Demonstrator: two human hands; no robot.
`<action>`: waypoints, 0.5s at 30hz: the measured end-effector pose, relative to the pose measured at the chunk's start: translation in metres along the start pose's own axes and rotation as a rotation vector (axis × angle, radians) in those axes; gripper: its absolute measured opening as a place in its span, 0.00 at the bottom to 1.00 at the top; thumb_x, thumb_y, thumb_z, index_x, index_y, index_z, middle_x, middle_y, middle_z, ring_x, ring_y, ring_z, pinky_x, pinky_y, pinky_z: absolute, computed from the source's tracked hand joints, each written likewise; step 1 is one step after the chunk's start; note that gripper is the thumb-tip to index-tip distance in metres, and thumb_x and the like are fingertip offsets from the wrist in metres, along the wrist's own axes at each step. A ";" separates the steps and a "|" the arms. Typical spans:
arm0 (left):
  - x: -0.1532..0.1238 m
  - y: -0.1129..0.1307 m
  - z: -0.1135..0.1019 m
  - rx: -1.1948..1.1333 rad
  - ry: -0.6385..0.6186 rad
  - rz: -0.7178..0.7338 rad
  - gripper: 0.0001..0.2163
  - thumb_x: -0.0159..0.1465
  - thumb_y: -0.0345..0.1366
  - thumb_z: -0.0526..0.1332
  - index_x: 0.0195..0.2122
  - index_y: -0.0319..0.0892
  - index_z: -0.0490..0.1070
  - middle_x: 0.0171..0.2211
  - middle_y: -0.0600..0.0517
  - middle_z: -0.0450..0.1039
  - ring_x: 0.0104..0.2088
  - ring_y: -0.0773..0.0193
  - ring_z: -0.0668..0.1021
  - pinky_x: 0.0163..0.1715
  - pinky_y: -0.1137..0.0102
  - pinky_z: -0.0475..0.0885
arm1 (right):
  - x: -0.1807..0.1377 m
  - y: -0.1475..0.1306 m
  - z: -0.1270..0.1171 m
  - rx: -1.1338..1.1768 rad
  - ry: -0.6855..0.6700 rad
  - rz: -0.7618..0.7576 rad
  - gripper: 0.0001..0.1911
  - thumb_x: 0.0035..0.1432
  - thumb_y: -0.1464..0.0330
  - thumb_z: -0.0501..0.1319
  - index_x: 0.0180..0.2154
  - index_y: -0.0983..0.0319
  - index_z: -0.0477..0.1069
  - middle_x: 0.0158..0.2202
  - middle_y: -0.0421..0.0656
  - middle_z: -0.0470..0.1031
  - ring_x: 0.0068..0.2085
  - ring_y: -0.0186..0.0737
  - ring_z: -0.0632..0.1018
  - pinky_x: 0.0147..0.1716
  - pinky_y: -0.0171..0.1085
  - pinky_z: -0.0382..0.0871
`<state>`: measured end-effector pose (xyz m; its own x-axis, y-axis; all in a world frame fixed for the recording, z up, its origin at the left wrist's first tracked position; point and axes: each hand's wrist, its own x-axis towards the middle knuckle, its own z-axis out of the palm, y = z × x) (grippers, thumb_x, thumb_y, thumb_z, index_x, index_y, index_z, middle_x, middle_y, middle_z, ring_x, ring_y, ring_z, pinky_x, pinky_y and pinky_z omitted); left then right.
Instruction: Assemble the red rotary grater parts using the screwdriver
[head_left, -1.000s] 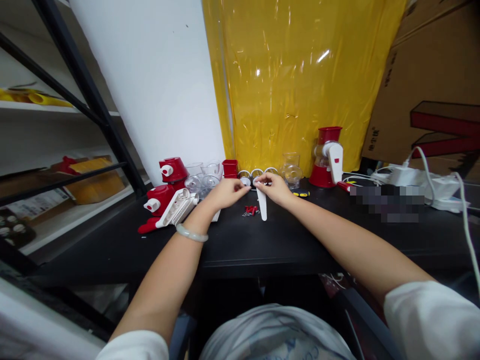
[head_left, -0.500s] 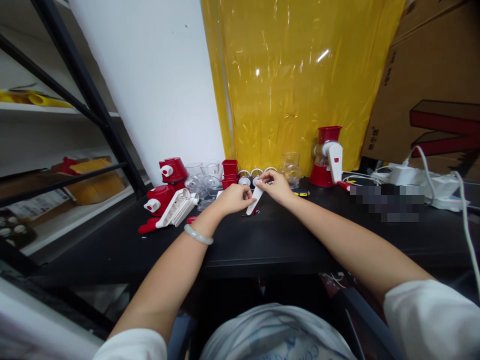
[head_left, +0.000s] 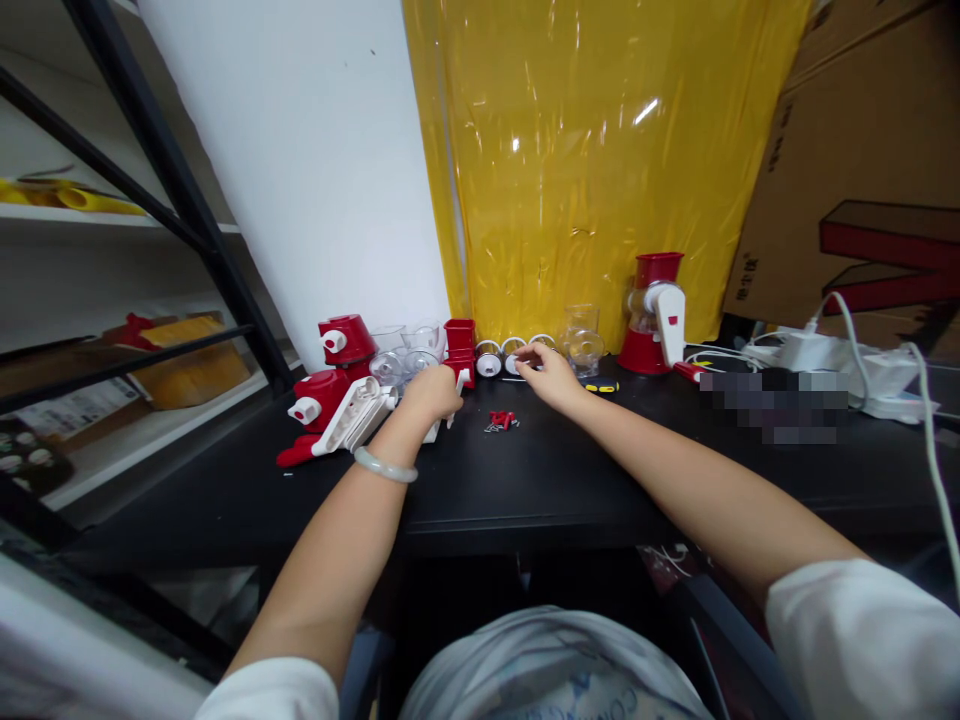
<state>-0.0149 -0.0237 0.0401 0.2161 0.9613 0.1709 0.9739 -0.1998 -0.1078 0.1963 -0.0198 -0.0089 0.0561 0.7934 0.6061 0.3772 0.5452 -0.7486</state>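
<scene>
My left hand point(head_left: 436, 393) is closed around a flat white plastic crank arm point(head_left: 457, 392), which sticks out past its fingers and is mostly hidden by them. Above the table on the other side, my right hand point(head_left: 551, 376) has its fingers curved and apart, with nothing visible in them. Between the two lies a small pile of red pieces and metal screws point(head_left: 501, 420) on the black table point(head_left: 510, 490). White crank arms point(head_left: 356, 418) with a red grip rest left of my left hand. White-rimmed drums point(head_left: 489, 362) stand behind, near my right fingers.
Red grinder bodies point(head_left: 346, 342) and clear plastic cups point(head_left: 409, 352) stand at the left, red hoppers point(head_left: 459, 342) at the middle back. An assembled red and white grinder point(head_left: 651, 325), a yellow screwdriver point(head_left: 602, 387) and white chargers with cables point(head_left: 810, 350) are at the right.
My left hand has moved left with the white crank arm, away from my right hand. My right hand has let go of it and stayed nearly in place. The red pieces now show.
</scene>
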 end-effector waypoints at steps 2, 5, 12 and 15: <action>0.001 -0.002 0.000 0.021 -0.080 -0.022 0.08 0.47 0.29 0.63 0.29 0.37 0.77 0.30 0.39 0.80 0.36 0.51 0.81 0.31 0.69 0.72 | 0.000 0.000 0.000 -0.018 -0.017 -0.005 0.07 0.54 0.70 0.60 0.37 0.60 0.73 0.37 0.43 0.78 0.38 0.39 0.78 0.45 0.43 0.71; 0.001 -0.004 0.000 0.013 -0.145 -0.010 0.07 0.44 0.28 0.63 0.27 0.38 0.77 0.28 0.39 0.80 0.34 0.52 0.81 0.31 0.69 0.73 | 0.001 0.002 0.000 -0.027 -0.027 -0.022 0.07 0.54 0.70 0.60 0.37 0.61 0.73 0.37 0.43 0.78 0.38 0.39 0.78 0.44 0.43 0.71; 0.001 -0.006 0.001 -0.023 -0.177 -0.013 0.03 0.42 0.28 0.66 0.19 0.40 0.74 0.17 0.44 0.74 0.27 0.54 0.80 0.32 0.68 0.74 | 0.000 0.003 0.001 -0.024 -0.036 -0.024 0.06 0.55 0.70 0.60 0.36 0.61 0.74 0.36 0.43 0.78 0.38 0.39 0.77 0.43 0.42 0.70; 0.002 -0.008 0.000 -0.008 -0.194 -0.009 0.04 0.40 0.28 0.67 0.17 0.40 0.73 0.14 0.46 0.73 0.25 0.55 0.79 0.32 0.68 0.74 | 0.000 0.003 0.001 -0.024 -0.041 -0.020 0.06 0.55 0.70 0.60 0.36 0.61 0.74 0.36 0.43 0.78 0.37 0.39 0.77 0.43 0.41 0.70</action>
<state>-0.0221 -0.0202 0.0415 0.1909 0.9814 -0.0204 0.9763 -0.1920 -0.0997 0.1967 -0.0182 -0.0112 0.0106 0.7932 0.6089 0.3999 0.5547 -0.7296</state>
